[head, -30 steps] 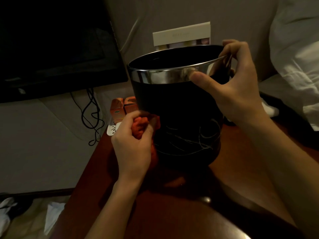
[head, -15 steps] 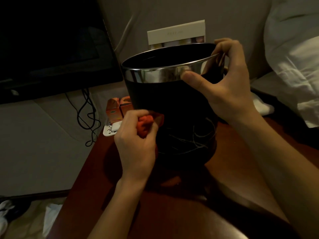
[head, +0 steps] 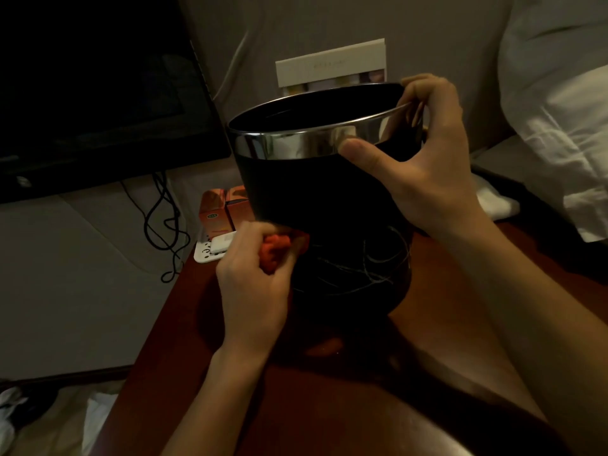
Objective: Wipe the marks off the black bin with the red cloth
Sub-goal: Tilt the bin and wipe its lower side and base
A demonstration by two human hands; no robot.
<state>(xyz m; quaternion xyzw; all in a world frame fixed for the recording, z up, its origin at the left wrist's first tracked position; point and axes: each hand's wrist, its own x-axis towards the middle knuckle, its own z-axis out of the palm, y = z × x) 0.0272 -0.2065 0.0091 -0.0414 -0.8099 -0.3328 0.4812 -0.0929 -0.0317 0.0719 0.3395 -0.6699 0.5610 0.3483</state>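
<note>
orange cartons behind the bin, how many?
2 visible. One orange carton stands left of the black bin; the second is right beside it, partly cut off by the bin's wall. More could be hidden behind the bin.

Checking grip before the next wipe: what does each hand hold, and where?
Left hand grips the bunched red cloth; right hand holds the black bin by its silver rim.

dark screen, black cables, orange boxes, white pillow, reddish-brown table
</note>
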